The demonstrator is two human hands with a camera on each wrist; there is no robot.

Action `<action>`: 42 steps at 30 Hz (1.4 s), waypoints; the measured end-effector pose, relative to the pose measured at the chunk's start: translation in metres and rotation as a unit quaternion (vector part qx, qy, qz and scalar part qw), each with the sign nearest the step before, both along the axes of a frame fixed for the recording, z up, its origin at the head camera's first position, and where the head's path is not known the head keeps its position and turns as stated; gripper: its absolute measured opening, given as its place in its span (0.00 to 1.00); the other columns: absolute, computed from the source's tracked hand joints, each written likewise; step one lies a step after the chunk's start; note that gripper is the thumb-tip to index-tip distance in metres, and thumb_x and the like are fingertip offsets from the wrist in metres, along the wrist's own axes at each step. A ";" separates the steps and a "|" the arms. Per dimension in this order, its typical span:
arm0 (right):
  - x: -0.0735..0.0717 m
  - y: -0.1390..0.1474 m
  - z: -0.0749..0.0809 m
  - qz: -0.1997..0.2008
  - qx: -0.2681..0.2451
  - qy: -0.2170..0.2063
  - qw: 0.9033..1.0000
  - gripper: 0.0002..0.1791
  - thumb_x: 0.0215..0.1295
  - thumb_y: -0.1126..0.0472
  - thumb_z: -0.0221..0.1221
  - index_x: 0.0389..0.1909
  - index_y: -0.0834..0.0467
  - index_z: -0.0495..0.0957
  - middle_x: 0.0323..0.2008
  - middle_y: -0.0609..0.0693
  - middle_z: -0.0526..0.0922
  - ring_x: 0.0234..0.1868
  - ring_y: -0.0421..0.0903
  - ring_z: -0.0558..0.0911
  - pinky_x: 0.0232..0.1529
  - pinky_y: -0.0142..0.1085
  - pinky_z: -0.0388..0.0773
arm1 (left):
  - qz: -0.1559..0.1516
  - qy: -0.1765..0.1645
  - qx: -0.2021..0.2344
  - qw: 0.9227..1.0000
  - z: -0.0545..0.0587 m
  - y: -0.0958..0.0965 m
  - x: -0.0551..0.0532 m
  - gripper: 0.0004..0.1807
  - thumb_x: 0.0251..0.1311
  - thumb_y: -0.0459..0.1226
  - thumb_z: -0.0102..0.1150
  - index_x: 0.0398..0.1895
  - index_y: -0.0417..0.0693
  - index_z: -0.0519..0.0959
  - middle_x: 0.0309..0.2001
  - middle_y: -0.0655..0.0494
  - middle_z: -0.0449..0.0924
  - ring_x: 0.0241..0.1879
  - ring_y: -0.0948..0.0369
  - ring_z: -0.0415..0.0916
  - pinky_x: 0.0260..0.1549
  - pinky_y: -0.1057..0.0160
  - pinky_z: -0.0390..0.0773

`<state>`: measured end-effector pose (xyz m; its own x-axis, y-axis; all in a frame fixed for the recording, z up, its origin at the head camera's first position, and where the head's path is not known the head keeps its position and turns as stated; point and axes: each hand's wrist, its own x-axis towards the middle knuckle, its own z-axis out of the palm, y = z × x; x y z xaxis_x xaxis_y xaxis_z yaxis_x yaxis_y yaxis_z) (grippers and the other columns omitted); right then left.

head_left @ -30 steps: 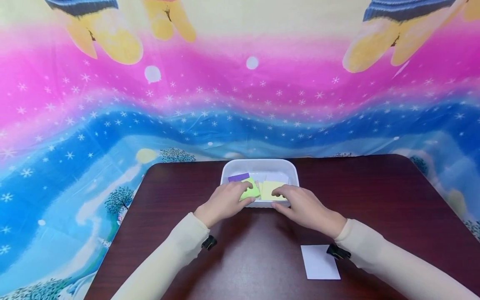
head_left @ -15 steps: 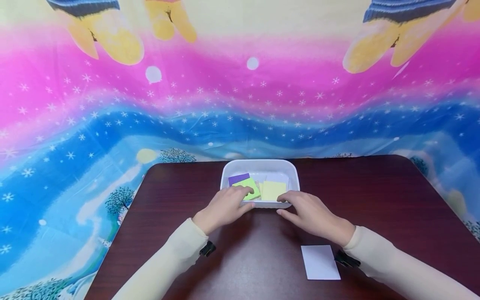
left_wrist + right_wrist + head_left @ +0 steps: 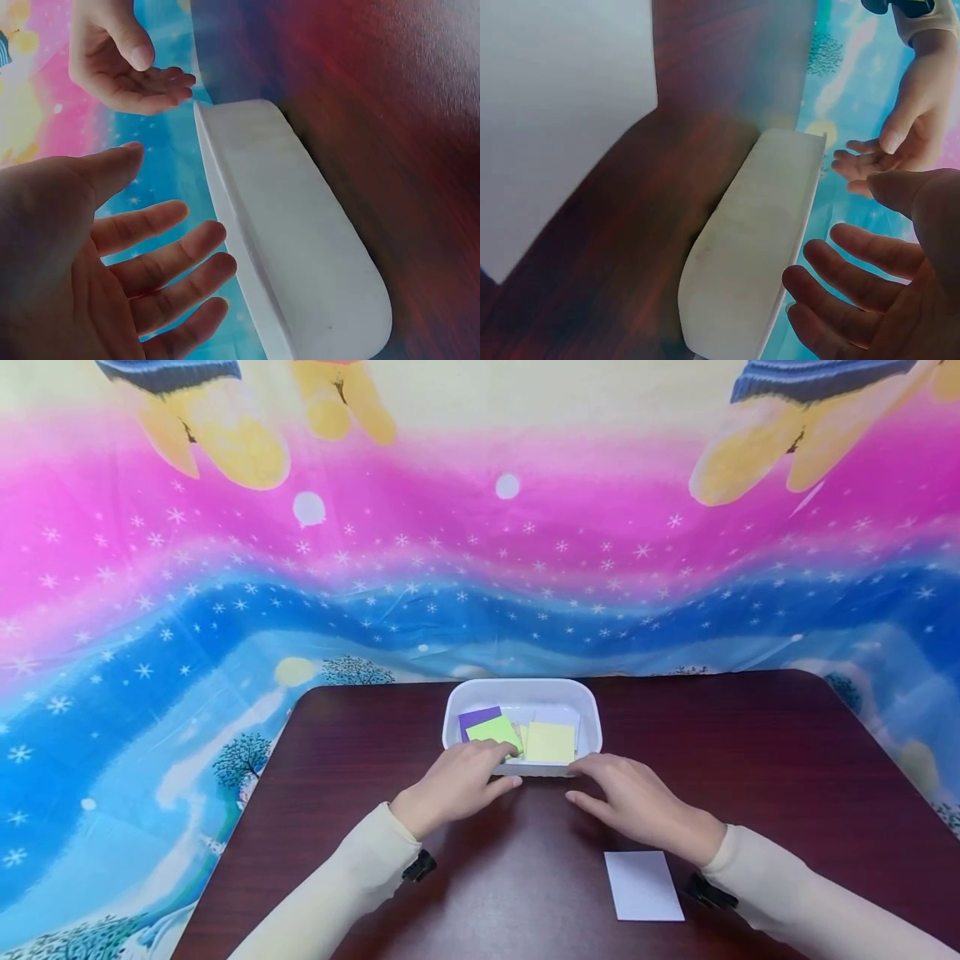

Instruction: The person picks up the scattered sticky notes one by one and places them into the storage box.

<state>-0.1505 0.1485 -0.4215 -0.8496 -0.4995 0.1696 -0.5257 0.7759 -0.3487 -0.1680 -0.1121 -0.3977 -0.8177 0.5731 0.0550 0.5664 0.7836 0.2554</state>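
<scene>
A white plastic tub [image 3: 522,690] stands at the table's far edge. Inside it lie a green sticky-note pad [image 3: 492,730] over a purple one [image 3: 477,718], and a pale yellow pad [image 3: 551,742] on the right. My left hand [image 3: 459,781] is at the tub's near left rim, fingers spread and holding nothing. At the near right corner is my right hand [image 3: 637,797], its fingers loosely bent and holding nothing. Both wrist views show relaxed fingers beside the outer wall of the tub [image 3: 292,217]. A white square of paper [image 3: 644,885] lies nearer, left of my right wrist.
The dark wooden table [image 3: 360,735] ends just behind the tub, where a printed cloth backdrop [image 3: 480,602] hangs. A small black device [image 3: 420,865] is strapped at the left wrist, and another black device [image 3: 708,892] at the right.
Both hands have drawn back from inside the tub toward me, the right one also moving rightward. More of the green and yellow pads now shows. Tub and white paper stay put.
</scene>
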 end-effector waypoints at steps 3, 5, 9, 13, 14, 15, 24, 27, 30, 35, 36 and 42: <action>0.002 0.003 -0.002 0.001 0.002 -0.003 1.000 0.19 0.64 0.52 0.68 0.53 0.54 0.84 0.47 0.47 0.88 0.49 0.45 0.86 0.48 0.46 0.83 | -0.004 -0.007 -0.003 1.000 0.000 0.003 0.003 0.24 0.68 0.52 0.61 0.61 0.49 0.79 0.50 0.54 0.86 0.47 0.60 0.82 0.50 0.59 0.81; 0.003 0.005 -0.003 0.004 0.001 -0.003 1.000 0.19 0.64 0.52 0.68 0.53 0.53 0.84 0.47 0.47 0.88 0.49 0.45 0.86 0.48 0.47 0.83 | -0.008 -0.010 -0.005 1.000 -0.001 0.005 0.006 0.24 0.68 0.51 0.61 0.61 0.49 0.79 0.50 0.54 0.86 0.47 0.60 0.82 0.50 0.59 0.81; 0.004 0.008 -0.006 0.006 0.006 0.009 1.000 0.18 0.64 0.52 0.68 0.52 0.54 0.84 0.45 0.47 0.88 0.47 0.45 0.87 0.47 0.46 0.83 | -0.024 -0.008 -0.011 1.000 -0.002 0.009 0.009 0.22 0.69 0.51 0.60 0.59 0.49 0.79 0.51 0.55 0.86 0.49 0.59 0.83 0.50 0.58 0.81; 0.006 0.012 -0.008 0.006 0.013 0.021 1.000 0.16 0.64 0.52 0.68 0.49 0.54 0.84 0.44 0.47 0.88 0.45 0.44 0.86 0.45 0.45 0.82 | -0.035 -0.006 -0.020 0.999 -0.005 0.013 0.012 0.21 0.70 0.51 0.58 0.58 0.50 0.79 0.51 0.55 0.86 0.49 0.58 0.83 0.50 0.57 0.81; 0.006 0.013 -0.008 0.007 0.014 0.021 1.000 0.16 0.64 0.51 0.67 0.49 0.54 0.84 0.44 0.46 0.88 0.45 0.44 0.86 0.45 0.45 0.82 | -0.037 -0.006 -0.022 0.999 -0.006 0.013 0.013 0.21 0.70 0.51 0.58 0.58 0.51 0.79 0.51 0.56 0.86 0.49 0.58 0.83 0.50 0.57 0.81; 0.007 0.013 -0.008 0.007 0.015 0.020 1.000 0.16 0.64 0.51 0.67 0.49 0.54 0.84 0.44 0.46 0.88 0.45 0.44 0.86 0.45 0.45 0.82 | -0.040 -0.005 -0.021 0.999 -0.008 0.014 0.013 0.20 0.70 0.51 0.58 0.58 0.51 0.80 0.51 0.56 0.86 0.49 0.58 0.83 0.50 0.57 0.81; 0.010 0.017 -0.014 0.011 0.034 -0.004 0.999 0.16 0.63 0.51 0.68 0.49 0.53 0.84 0.40 0.42 0.87 0.41 0.39 0.85 0.41 0.40 0.81 | -0.051 -0.010 -0.036 0.998 -0.025 0.022 0.019 0.21 0.70 0.51 0.58 0.59 0.50 0.79 0.52 0.58 0.85 0.51 0.61 0.82 0.54 0.60 0.79; 0.011 0.018 -0.014 0.010 0.037 -0.008 0.999 0.16 0.63 0.51 0.68 0.48 0.53 0.84 0.41 0.43 0.87 0.42 0.40 0.85 0.41 0.41 0.82 | -0.049 -0.013 -0.043 0.998 -0.028 0.024 0.019 0.22 0.70 0.52 0.58 0.59 0.51 0.79 0.51 0.59 0.85 0.51 0.62 0.81 0.54 0.61 0.79; 0.012 0.020 -0.015 0.007 0.037 -0.013 0.999 0.16 0.63 0.51 0.68 0.48 0.53 0.84 0.41 0.43 0.87 0.43 0.40 0.85 0.42 0.41 0.82 | -0.049 -0.009 -0.048 0.998 -0.031 0.026 0.019 0.21 0.70 0.52 0.58 0.59 0.52 0.79 0.50 0.60 0.85 0.49 0.62 0.81 0.52 0.61 0.79; 0.013 0.022 -0.017 0.004 0.040 -0.020 0.999 0.16 0.63 0.51 0.68 0.49 0.53 0.84 0.42 0.42 0.87 0.44 0.40 0.85 0.43 0.41 0.82 | -0.053 -0.001 -0.055 0.997 -0.035 0.029 0.020 0.20 0.70 0.53 0.58 0.57 0.54 0.80 0.45 0.61 0.85 0.45 0.62 0.81 0.47 0.63 0.79; 0.013 0.023 -0.018 0.003 0.041 -0.022 0.999 0.16 0.63 0.51 0.68 0.49 0.53 0.84 0.42 0.42 0.87 0.44 0.40 0.85 0.42 0.41 0.82 | -0.054 -0.001 -0.055 0.997 -0.036 0.030 0.020 0.20 0.70 0.53 0.58 0.57 0.54 0.80 0.44 0.61 0.85 0.44 0.63 0.81 0.46 0.63 0.79; 0.015 0.025 -0.021 0.002 0.039 -0.035 0.999 0.16 0.63 0.51 0.68 0.48 0.52 0.84 0.42 0.42 0.87 0.43 0.40 0.85 0.42 0.41 0.81 | -0.057 -0.009 -0.056 0.997 -0.040 0.033 0.022 0.21 0.70 0.53 0.58 0.57 0.53 0.80 0.42 0.62 0.84 0.42 0.64 0.80 0.43 0.65 0.78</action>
